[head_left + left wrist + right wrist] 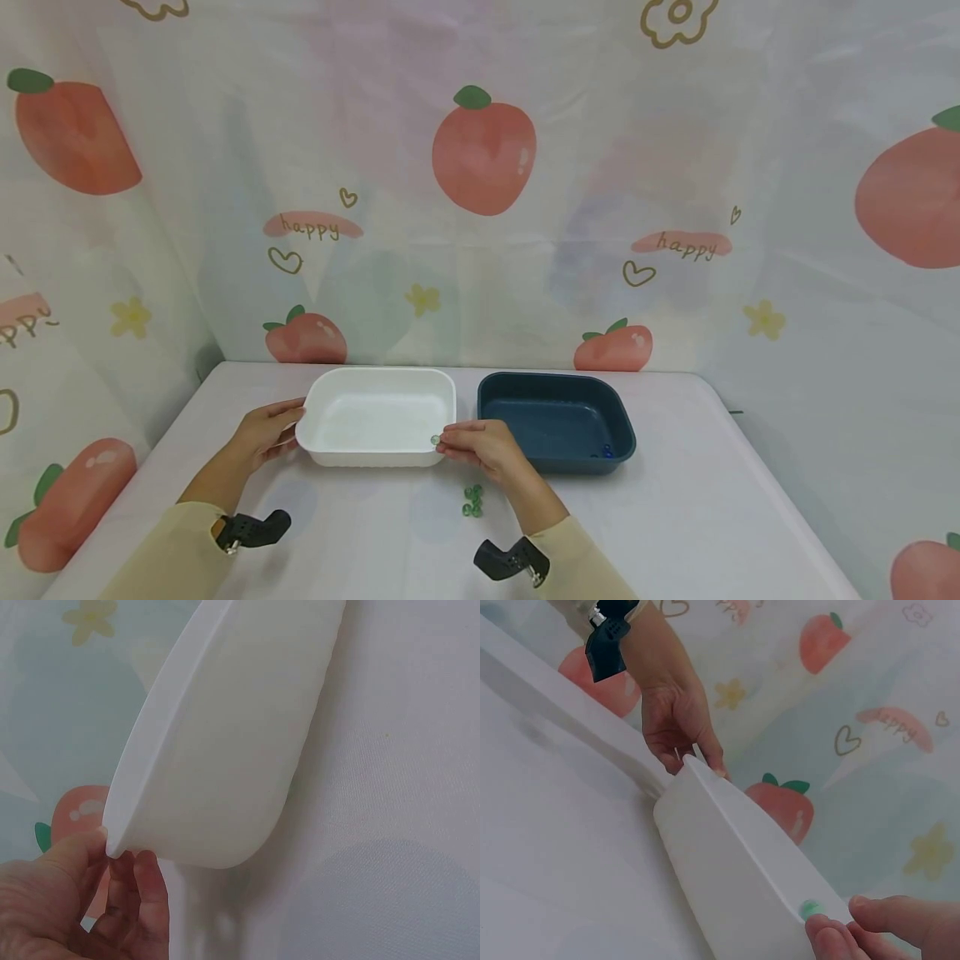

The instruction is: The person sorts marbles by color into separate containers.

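My left hand [264, 433] pinches the left rim of a white basin [375, 457], thumb above and fingers below, as the left wrist view shows. At the basin's front right corner is my right hand [483, 446]. Its thumb and fingertips hold a small green glass marble [435, 439] over the rim. In the right wrist view the marble [811, 908] shows just past a fingertip, overlapping the white rim. Several more green marbles [472, 500] lie clustered on the table, left of the right forearm.
Right of the white basin stands a dark blue basin [557, 385], partly behind the right hand, with blue marbles [606, 451] in its front right corner. A white cloth [712, 517] covers the table. Behind hangs a fruit-printed curtain [480, 275].
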The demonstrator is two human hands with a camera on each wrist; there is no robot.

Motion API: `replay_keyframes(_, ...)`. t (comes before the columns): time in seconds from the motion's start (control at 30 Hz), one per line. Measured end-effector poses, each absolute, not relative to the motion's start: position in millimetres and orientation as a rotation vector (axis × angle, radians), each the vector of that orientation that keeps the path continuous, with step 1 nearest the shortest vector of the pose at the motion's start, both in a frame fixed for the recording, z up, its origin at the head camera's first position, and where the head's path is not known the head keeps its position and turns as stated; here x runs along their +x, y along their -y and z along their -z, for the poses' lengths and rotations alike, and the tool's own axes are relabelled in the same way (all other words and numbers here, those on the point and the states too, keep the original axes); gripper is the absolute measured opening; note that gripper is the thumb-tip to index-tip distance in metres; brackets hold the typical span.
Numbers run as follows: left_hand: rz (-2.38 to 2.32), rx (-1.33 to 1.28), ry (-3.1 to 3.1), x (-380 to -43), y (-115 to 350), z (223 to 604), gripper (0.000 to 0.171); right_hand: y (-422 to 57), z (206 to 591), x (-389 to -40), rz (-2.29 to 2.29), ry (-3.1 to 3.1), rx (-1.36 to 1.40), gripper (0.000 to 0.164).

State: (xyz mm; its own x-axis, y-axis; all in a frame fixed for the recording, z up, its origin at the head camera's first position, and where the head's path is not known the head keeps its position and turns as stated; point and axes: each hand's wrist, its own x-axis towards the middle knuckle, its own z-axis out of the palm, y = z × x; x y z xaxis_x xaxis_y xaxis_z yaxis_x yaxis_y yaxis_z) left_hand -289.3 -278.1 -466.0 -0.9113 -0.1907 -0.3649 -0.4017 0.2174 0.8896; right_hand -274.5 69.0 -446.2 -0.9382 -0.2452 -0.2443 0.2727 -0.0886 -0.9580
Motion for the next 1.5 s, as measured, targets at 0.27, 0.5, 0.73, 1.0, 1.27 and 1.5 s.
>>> replay_keyframes(0.27, -1.776, -0.566, -2.304, -289, 278, 465, 0.055, -69, 446, -273, 2.086, -1.857, 0.037, 0.034)
replay_keyframes(0.5, -1.781, -0.555, -2.311, -286, 276, 463, 0.054, -70, 446, -270, 2.069, -1.870, 0.018, 0.036)
replay_keyframes(0.73, -1.797, -0.549, -2.298, -286, 276, 464, 0.055, -76, 448, -262, 2.064, -1.894, 0.011, 0.035)
replay_keyframes(1.0, -1.765, -0.566, -2.319, -287, 277, 465, 0.056, -88, 449, -251, 2.037, -1.941, 0.003, 0.036)
replay_keyframes(1.27, -1.760, -0.552, -2.322, -287, 277, 466, 0.056, -109, 461, -236, 1.985, -1.966, 0.049, 0.041)
replay_keyframes(1.5, -1.754, -0.557, -2.315, -287, 277, 464, 0.056, -129, 473, -221, 1.951, -2.048, 0.116, 0.039)
